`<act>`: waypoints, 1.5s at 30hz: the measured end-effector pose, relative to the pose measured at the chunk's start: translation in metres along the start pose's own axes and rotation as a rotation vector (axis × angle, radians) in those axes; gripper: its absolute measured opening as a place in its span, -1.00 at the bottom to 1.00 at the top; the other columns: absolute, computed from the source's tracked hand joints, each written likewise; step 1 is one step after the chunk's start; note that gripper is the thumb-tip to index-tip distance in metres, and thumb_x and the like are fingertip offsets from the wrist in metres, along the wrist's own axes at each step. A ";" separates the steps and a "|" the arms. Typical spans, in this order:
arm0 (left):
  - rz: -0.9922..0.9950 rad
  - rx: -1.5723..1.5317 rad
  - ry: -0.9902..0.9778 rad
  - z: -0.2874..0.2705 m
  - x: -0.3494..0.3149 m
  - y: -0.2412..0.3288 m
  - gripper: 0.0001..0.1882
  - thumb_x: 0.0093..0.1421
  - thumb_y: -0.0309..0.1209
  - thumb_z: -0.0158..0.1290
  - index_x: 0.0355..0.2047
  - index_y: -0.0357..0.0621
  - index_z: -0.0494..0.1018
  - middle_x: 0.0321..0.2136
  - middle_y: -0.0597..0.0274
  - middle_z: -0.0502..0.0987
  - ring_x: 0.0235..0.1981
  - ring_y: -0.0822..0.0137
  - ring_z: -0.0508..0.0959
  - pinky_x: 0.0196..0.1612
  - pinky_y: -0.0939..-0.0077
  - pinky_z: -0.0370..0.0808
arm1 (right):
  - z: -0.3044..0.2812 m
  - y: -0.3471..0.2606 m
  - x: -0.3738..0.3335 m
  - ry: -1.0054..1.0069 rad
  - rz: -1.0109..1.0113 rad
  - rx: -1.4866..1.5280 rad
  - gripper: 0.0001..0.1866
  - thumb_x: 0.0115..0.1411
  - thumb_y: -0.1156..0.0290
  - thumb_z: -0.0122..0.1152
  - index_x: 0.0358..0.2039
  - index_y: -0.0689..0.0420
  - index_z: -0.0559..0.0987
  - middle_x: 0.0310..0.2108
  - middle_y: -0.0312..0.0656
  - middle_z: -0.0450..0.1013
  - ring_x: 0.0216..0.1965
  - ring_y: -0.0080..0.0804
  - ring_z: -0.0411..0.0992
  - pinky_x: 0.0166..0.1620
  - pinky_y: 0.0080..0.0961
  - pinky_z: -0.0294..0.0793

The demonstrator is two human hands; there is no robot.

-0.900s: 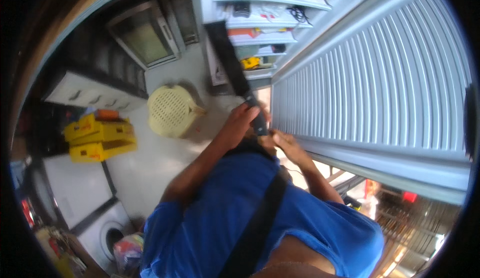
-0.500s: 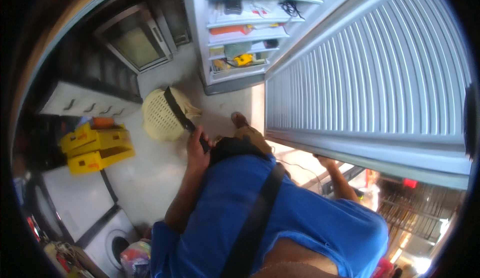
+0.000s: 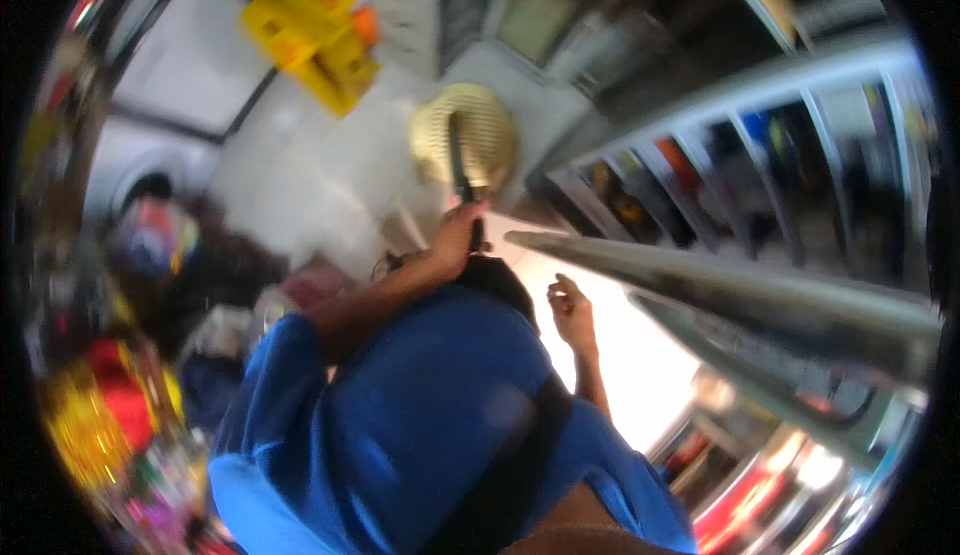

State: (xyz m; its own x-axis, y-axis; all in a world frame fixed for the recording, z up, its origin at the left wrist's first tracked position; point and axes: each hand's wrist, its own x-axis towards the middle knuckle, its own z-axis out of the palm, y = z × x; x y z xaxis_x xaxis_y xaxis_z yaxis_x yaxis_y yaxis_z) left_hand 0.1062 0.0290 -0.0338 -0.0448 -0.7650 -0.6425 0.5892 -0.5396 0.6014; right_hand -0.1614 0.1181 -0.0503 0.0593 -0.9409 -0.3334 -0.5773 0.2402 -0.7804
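My left hand (image 3: 455,243) is closed round the black handle of a long dark-bladed tool (image 3: 459,160). Its blade points away from me, across the view of a cream perforated basket (image 3: 495,120) on the floor. Blur hides whether the blade is a knife's or a saw's. My right hand (image 3: 571,315) hangs in front of bright light, fingers loosely bent and apart, with nothing seen in them. To its right is the pale door (image 3: 720,290), seen nearly edge-on; the hand is apart from it.
Shelves full of small items (image 3: 690,180) stand at the right. Yellow bins (image 3: 315,35) are at the far left, near a white front-loading washer (image 3: 150,160). Cluttered bags and shiny packets (image 3: 100,405) lie at the near left. A drawer cabinet (image 3: 405,10) stands at the back.
My right hand has come off the door's edge. The view has swung round, so the shelves now appear at the right and the door edge-on. My left hand still grips the dark-bladed tool.
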 end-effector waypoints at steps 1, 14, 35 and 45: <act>0.049 0.053 0.044 0.001 -0.014 0.001 -0.63 0.32 -0.08 0.10 -0.51 -0.02 0.33 -0.70 0.35 0.33 -0.73 0.41 0.35 -0.53 0.39 0.45 | 0.002 -0.014 0.013 -0.031 -0.005 0.073 -0.58 0.35 0.38 0.20 0.17 0.29 0.49 -0.05 0.09 0.59 -0.26 -0.35 0.62 -0.16 -0.46 0.59; 0.776 0.639 0.368 0.053 -0.048 -0.028 -0.66 0.14 -0.25 0.15 -0.20 -0.26 0.42 -0.46 -0.11 0.57 -0.40 -0.17 0.60 -0.31 0.06 0.53 | 0.033 -0.208 0.147 -0.864 -0.122 0.213 -0.63 0.40 0.23 0.12 -0.04 0.30 0.62 -0.34 -0.13 0.64 -0.32 -0.46 0.56 -0.13 -0.52 0.53; 0.466 -0.050 1.549 0.117 -0.143 -0.306 -0.53 0.23 -0.04 0.16 -0.06 -0.17 0.57 -0.14 -0.09 0.61 -0.02 -0.07 0.57 0.08 0.14 0.48 | 0.119 -0.125 0.010 -1.565 -1.622 -0.442 -0.25 0.26 0.39 0.23 0.39 0.28 0.16 0.03 0.16 0.49 -0.01 -0.01 0.52 0.05 -0.27 0.48; -0.364 -1.116 1.728 0.217 0.047 -0.554 -0.55 0.32 -0.05 0.00 -0.13 -0.23 0.54 -0.23 -0.23 0.62 -0.11 -0.16 0.61 -0.05 0.01 0.53 | 0.217 -0.041 -0.167 -2.015 -2.131 -0.442 -0.25 0.24 0.38 0.28 0.40 0.12 0.20 0.23 0.14 0.38 0.22 0.10 0.40 0.21 -0.16 0.44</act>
State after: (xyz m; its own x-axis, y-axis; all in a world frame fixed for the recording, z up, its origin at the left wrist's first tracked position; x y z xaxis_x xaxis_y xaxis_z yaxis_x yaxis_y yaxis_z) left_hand -0.3972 0.2159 -0.2937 -0.0081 0.6942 -0.7198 0.8821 0.3440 0.3218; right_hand 0.0296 0.3168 -0.0775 0.1703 0.9822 0.0795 0.8268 -0.0986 -0.5539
